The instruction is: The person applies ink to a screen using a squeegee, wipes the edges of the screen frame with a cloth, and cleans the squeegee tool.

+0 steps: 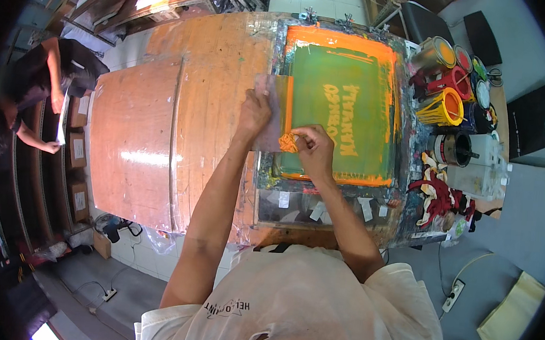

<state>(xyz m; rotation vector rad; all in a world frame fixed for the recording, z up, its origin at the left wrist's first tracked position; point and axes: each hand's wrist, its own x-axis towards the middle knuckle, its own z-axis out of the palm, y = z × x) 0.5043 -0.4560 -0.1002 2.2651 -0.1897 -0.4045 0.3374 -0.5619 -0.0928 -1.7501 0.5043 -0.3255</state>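
Observation:
My left hand (255, 113) grips a flat squeegee (271, 135) by its greyish body, its orange-coated blade edge facing right. In my right hand (314, 149), the fingers pinch a crumpled orange-stained rag (288, 143) at the near end of that edge. Beneath and to the right lies a screen printing frame (377, 114) with a green mesh, lettering in its middle and orange ink smeared along its borders. The squeegee overlaps the frame's left side.
Wooden boards (136, 129) cover the table's left. Ink cans (440, 107), a dark tub (452, 149) and stained rags (438, 191) crowd the right edge. Clamps (310, 15) hold the frame's far side. Another person (44, 91) stands at the far left, holding a white sheet (63, 117).

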